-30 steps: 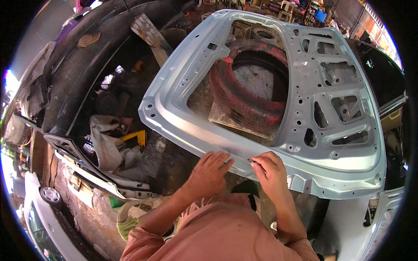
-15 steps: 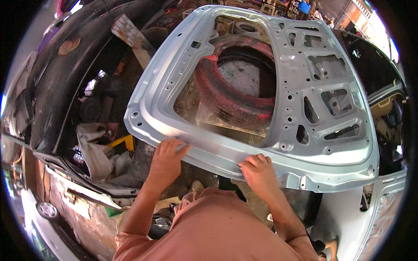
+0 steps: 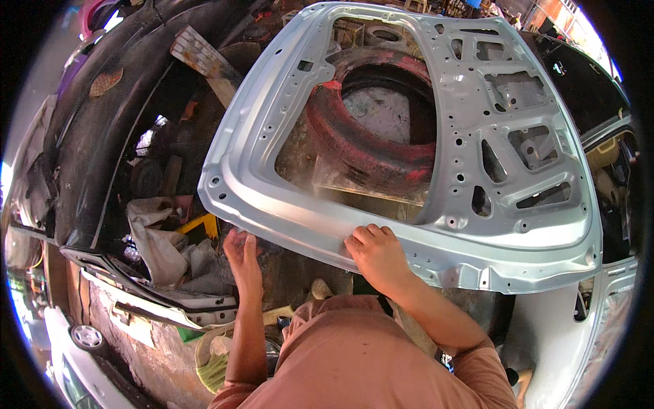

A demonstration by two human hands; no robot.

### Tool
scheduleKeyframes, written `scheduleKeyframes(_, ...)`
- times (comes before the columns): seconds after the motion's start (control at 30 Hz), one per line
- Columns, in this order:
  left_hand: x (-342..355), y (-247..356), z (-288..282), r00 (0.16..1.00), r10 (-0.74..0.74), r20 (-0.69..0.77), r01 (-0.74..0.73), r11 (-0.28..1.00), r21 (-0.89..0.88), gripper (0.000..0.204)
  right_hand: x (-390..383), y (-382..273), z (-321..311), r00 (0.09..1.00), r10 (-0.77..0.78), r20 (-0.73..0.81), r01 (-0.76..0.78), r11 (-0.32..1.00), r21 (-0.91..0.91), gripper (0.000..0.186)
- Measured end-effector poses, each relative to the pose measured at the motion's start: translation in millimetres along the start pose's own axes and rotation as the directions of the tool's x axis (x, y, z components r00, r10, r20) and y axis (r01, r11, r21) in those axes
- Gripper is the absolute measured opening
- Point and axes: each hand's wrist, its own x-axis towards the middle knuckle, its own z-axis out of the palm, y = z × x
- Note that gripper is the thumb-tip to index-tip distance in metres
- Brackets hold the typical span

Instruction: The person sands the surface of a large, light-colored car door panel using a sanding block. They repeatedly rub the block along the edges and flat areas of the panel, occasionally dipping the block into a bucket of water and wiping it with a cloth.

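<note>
A large silver sheet-metal car panel (image 3: 545,232) with a big window opening and several cut-outs lies tilted before me. My right hand (image 3: 378,253) rests flat on its near edge, fingers spread on the metal. My left hand (image 3: 242,251) reaches under the panel's near left corner, fingers hidden beneath the rim. A worn tyre with red paint (image 3: 354,146) shows through the window opening, lying on a board under the panel.
A black car body part (image 3: 88,150) curves along the left. Crumpled grey rags (image 3: 163,245) and a yellow piece (image 3: 201,223) lie below it. A white car panel (image 3: 599,320) stands at the right. A wooden plank (image 3: 201,58) lies at the top left.
My left hand slid left along the near edge and went under the panel's corner. My right hand shifted a little left, staying on the edge. The view moved closer to the panel.
</note>
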Motion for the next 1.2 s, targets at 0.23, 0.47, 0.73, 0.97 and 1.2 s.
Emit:
scheduleKeyframes(0.23, 19, 5, 28, 0.972, -0.216, 0.09, 0.226, 0.965, -0.134, 0.06, 1, -18, -6, 0.997, 0.076, 0.013, -0.075, 0.997, -0.014, 0.013)
scheduleKeyframes(0.47, 20, -4, 33, 0.964, -0.26, 0.057, 0.265, 0.957, -0.118, 0.06, -52, 20, -24, 0.997, 0.054, 0.051, -0.052, 0.998, -0.028, 0.024)
scheduleKeyframes(0.73, 26, -10, 34, 0.972, -0.213, 0.098, 0.22, 0.973, -0.067, 0.053, 22, -13, 14, 0.995, -0.086, -0.056, 0.093, 0.987, 0.13, 0.019)
scheduleKeyframes(0.97, 21, -1, 31, 0.975, -0.182, 0.13, 0.195, 0.975, -0.104, 0.049, 34, -19, 23, 0.997, -0.078, -0.027, 0.081, 0.985, 0.155, 0.017)
scheduleKeyframes(1.2, 16, -1, 41, 0.977, -0.209, 0.029, 0.211, 0.971, -0.114, 0.048, -50, 32, -28, 0.99, -0.035, 0.139, 0.035, 0.999, 0.007, 0.024)
